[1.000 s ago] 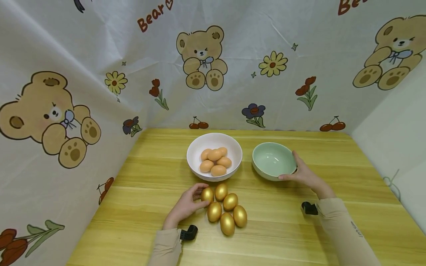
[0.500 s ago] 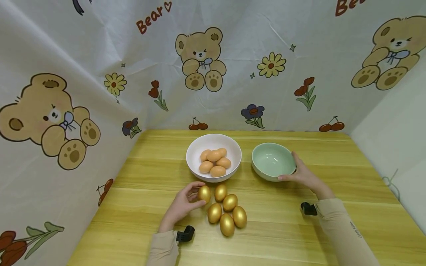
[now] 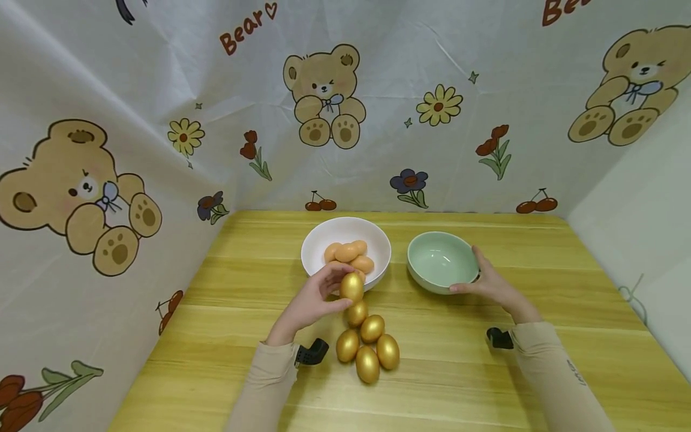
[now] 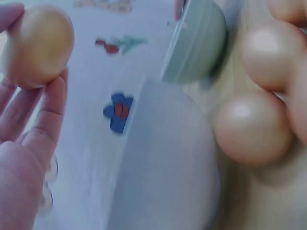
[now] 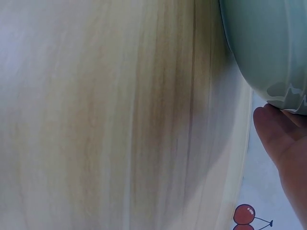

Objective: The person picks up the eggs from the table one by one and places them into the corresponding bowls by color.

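Note:
My left hand [image 3: 315,300] pinches a gold egg [image 3: 351,287] in its fingertips, lifted just in front of the white bowl [image 3: 324,240]; the same gold egg [image 4: 39,44] shows in the left wrist view. Several gold eggs [image 3: 369,345] lie clustered on the table below it. The white bowl holds several orange-tan eggs [image 3: 348,252], and these orange-tan eggs [image 4: 254,127] show close up. My right hand [image 3: 493,283] rests against the right side of the empty pale green bowl [image 3: 439,259], fingers curved round its rim; one fingertip [image 5: 276,129] touches the green bowl [image 5: 268,43].
The wooden table [image 3: 540,264] is walled in by a cloth backdrop [image 3: 162,90] printed with bears and flowers on the left, back and right. Both bowls stand side by side near the back. Bare wood lies at left and right front.
My left hand has picked one gold egg off the cluster and raised it towards the white bowl. The right hand and green bowl have stayed put.

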`<state>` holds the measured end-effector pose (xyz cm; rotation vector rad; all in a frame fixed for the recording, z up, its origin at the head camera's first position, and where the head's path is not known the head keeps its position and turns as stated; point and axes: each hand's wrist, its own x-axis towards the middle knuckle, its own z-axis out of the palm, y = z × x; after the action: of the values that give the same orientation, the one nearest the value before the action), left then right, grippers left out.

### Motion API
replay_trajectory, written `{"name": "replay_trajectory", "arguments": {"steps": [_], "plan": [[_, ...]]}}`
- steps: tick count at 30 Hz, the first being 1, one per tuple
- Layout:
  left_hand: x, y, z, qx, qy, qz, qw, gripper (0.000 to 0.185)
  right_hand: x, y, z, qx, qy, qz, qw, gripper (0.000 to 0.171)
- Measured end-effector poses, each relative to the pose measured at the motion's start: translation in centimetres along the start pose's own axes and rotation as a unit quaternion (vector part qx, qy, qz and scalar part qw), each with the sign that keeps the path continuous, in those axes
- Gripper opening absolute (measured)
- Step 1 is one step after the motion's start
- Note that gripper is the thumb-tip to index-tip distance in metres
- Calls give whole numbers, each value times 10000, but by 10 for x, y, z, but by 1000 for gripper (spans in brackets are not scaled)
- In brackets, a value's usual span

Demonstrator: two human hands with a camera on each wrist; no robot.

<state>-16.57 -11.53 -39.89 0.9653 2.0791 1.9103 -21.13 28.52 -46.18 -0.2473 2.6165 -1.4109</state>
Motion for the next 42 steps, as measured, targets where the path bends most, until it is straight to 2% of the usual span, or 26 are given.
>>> {"name": "replay_trajectory", "arguments": {"steps": [6, 9, 11, 13, 19, 26, 31, 34, 36, 39, 42], "plan": [[44, 20, 9, 351, -587, 36, 9976, 49, 0, -1, -1, -12, -1, 15, 10000, 122], [65, 26, 13, 526, -832, -135, 9951, 48, -1, -2, 0, -2, 2, 12, 10000, 122], [78, 26, 16, 561, -955, -296, 9934, 48, -1, -3, -1, 20, -5, 5, 10000, 121], [91, 18, 18, 567, -997, -441, 9924, 49, 0, -2, -1, 54, -11, -7, 10000, 121], [130, -23, 28, 857, -1039, -823, 9875, 52, 3, -1, -1, 76, -53, -14, 10000, 120], [159, -39, 49, 1421, -1066, -1354, 9747, 54, 1, -4, -2, 163, -85, -37, 9998, 120], [171, -45, 62, 1947, -1242, -1322, 9639, 52, -1, -8, -2, 157, -92, -44, 9998, 120], [177, -48, 70, 2477, -1448, -1185, 9506, 51, -1, -7, -2, 165, -111, -11, 9998, 120], [180, -51, 74, 2942, -1588, -1058, 9365, 52, 0, -6, -2, 149, -118, 5, 9998, 119], [185, -54, 81, 3772, -1854, -822, 9037, 52, 0, -4, -3, 120, -125, 10, 9998, 118], [189, -56, 88, 4353, -2166, -694, 8711, 52, 0, -3, -2, 142, -169, 22, 9998, 118]]}}
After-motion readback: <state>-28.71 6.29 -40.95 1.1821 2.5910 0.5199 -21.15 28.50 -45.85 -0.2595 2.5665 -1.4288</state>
